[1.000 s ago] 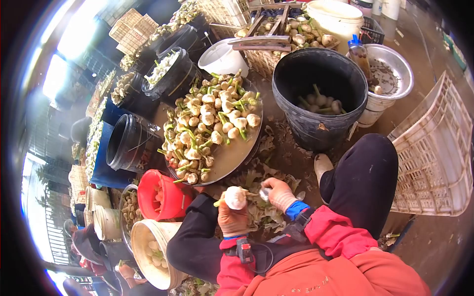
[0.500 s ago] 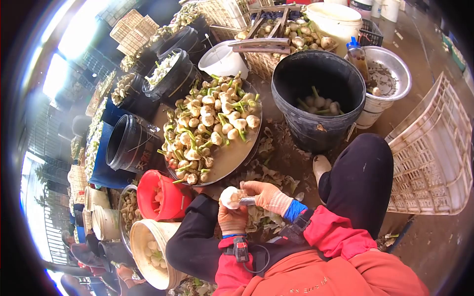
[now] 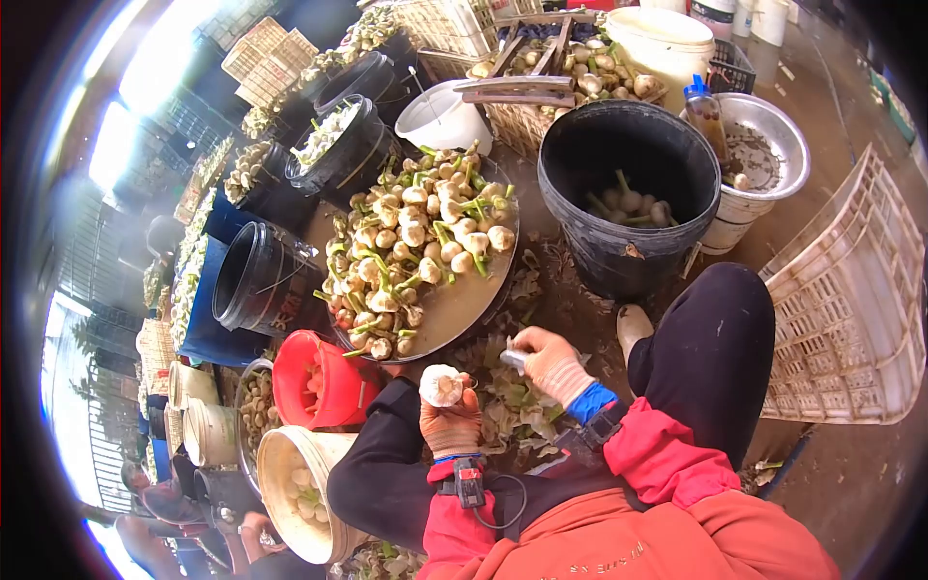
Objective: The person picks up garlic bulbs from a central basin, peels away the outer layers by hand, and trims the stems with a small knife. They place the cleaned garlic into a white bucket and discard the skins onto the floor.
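My left hand (image 3: 451, 425), in an orange glove, holds a whitish garlic bulb (image 3: 442, 385) upright with its fingers around it. To the right of it, my right hand (image 3: 553, 367), gloved too, is closed on a small metal blade (image 3: 514, 358) that points left, apart from the bulb. Beyond both hands lies a round tray (image 3: 457, 314) heaped with garlic bulbs (image 3: 411, 232) on green stems. Loose peelings (image 3: 517, 401) are scattered on the ground below my right hand.
A black bucket (image 3: 619, 261) holding some bulbs stands ahead on the right. A red bucket (image 3: 319, 382) and a cream bucket (image 3: 338, 483) stand left. A white crate (image 3: 851, 319) leans at far right. Part of another person (image 3: 261, 536) shows lower left.
My right hand and the blade have moved away from the bulb, up and to the right. The bulb in my left hand has shifted slightly left and now shows a rounder face.
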{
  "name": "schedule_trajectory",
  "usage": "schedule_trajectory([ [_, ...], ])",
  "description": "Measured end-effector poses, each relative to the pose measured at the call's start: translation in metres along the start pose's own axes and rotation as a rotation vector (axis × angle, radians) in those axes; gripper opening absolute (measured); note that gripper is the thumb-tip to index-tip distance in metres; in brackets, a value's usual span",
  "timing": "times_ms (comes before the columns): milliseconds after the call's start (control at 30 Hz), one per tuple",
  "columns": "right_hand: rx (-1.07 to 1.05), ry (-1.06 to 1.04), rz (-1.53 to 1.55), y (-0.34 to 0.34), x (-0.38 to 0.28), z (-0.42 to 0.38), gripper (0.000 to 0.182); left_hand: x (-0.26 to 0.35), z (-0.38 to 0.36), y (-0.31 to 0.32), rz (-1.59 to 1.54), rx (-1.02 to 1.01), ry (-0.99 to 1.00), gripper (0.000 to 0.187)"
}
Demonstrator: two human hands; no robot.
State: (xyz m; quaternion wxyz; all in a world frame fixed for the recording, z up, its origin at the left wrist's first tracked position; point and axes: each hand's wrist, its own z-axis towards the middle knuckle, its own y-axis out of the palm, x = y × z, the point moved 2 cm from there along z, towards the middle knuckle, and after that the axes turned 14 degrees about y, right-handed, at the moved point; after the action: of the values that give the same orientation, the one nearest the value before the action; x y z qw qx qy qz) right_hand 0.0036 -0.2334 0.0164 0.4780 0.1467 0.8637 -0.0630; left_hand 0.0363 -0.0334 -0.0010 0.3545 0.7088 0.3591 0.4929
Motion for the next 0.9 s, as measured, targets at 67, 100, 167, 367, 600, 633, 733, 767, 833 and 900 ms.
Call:
schedule_trajectory([
  [67, 0.02, -0.119, -0.263, 0.011, 0.015, 0.002, 0.021, 0.003, -0.004, 0.009, -0.046, -0.039, 0.034, 0.034],
  [100, -0.012, -0.078, -0.341, 0.013, 0.024, 0.003, 0.025, 0.009, -0.007, 0.013, -0.043, -0.038, 0.038, 0.034],
  [167, -0.076, 0.044, -0.364, 0.016, 0.026, 0.001, 0.021, 0.039, -0.003, 0.02, 0.022, -0.083, 0.306, 0.034],
  [367, -0.22, 0.076, -0.341, 0.02, 0.056, 0.02, 0.026, 0.151, -0.009, 0.07, -0.386, -0.437, 0.84, 0.096],
  [600, -0.252, 0.089, -0.581, 0.019, 0.051, 0.016, 0.042, 0.03, 0.151, 0.094, 0.83, 0.062, 0.498, 0.037],
  [633, -0.311, 0.257, -0.549, 0.017, 0.037, 0.011, 0.044, 0.014, 0.182, 0.085, 0.953, -0.012, 0.451, 0.04],
  [733, -0.283, 0.109, -0.57, 0.015, 0.044, 0.018, 0.046, -0.009, 0.287, 0.027, 1.937, -0.214, 0.785, 0.061],
  [767, -0.29, 0.111, -0.551, 0.014, 0.047, 0.02, 0.045, -0.016, 0.293, 0.028, 2.183, -0.228, 0.933, 0.064],
  [833, -0.277, 0.132, -0.462, 0.014, 0.06, 0.027, 0.038, -0.019, 0.269, 0.072, 2.266, -0.053, 0.245, 0.066],
  [900, -0.271, 0.107, -0.458, 0.013, 0.063, 0.034, 0.039, -0.024, 0.259, 0.075, 2.346, -0.054, 0.073, 0.057],
])
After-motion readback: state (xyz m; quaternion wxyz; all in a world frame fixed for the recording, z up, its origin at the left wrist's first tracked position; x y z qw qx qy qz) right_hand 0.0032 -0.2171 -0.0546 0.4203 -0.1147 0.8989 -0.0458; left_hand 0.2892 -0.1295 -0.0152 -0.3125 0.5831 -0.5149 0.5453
